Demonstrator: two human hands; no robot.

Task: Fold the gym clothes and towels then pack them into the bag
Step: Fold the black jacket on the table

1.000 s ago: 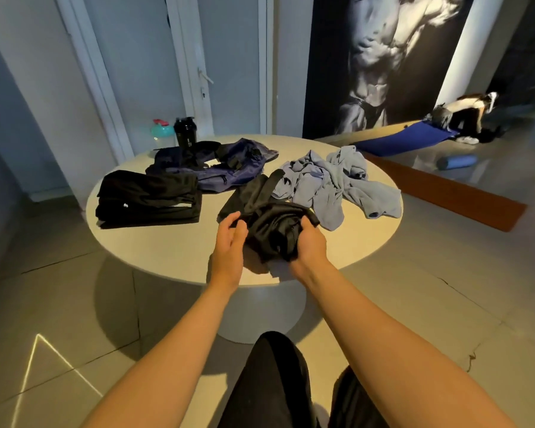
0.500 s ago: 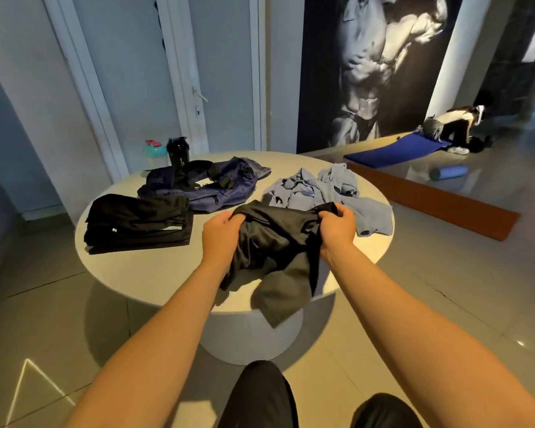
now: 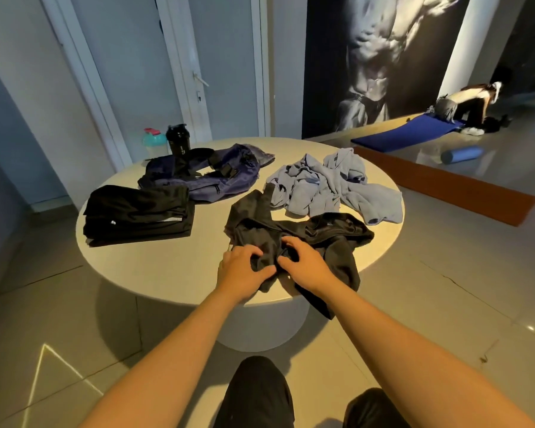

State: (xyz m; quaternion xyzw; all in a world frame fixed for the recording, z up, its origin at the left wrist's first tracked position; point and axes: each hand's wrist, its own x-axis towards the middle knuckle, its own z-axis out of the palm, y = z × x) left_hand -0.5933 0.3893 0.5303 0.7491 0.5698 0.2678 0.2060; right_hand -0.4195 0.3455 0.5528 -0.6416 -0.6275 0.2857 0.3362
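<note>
Just below the middle of the frame, both hands were buried in a crumpled black garment [image 3: 294,239] that lay on the near part of the round white table [image 3: 155,267]. The left hand [image 3: 243,270] had its fingers curled down into the cloth and its thumb hooked under a bunched fold. The right hand [image 3: 306,267], almost touching it, had its fingers bent and dug into the same bunch. Neither hand was flat or spread. The grips looked like a gathering of loose fabric at one spot, probably to find an edge or seam before laying the piece out square. One end of the garment trailed up toward the centre of the frame. Another hung over the table's near rim at lower right, so it was far from flat, and folding had, by my reading, hardly begun on it. Left of centre, a folded black garment [image 3: 136,213] sat in a tidy rectangle, well apart from the hands, seemingly parked there as finished work. Above it, toward the upper middle, lay the navy bag [image 3: 229,180], slumped with its straps across the top; whether its mouth was open I could not tell. To the right of centre, a pale blue heap [image 3: 328,183] waited unfolded, its edge touching the black garment. A teal bottle [image 3: 153,143] and a black shaker [image 3: 177,140] stood at the far rim behind the bag.
</note>
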